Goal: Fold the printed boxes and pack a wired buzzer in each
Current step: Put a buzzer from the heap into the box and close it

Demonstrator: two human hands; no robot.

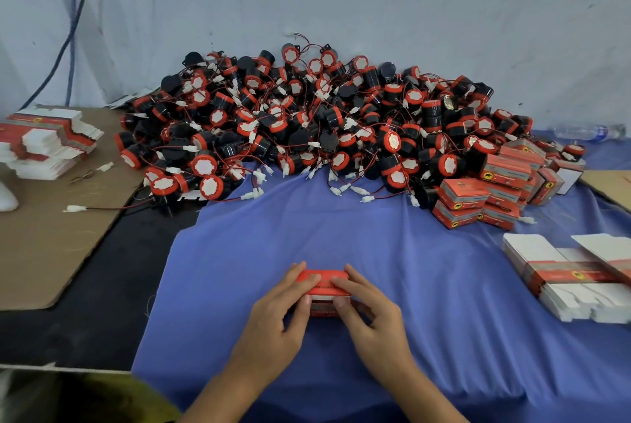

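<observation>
1. We see the left hand (280,310) curled round the left end of the printed box (324,281), fingers over the top and thumb on the near side.
2. The right hand (372,313) grips the right end the same way.
3. The box sits at the blue cloth (375,238); we cannot tell whether it touches. Its long axis runs left to right, red face up.
4. The heap of wired buzzers (307,122) lies well beyond it.
</observation>
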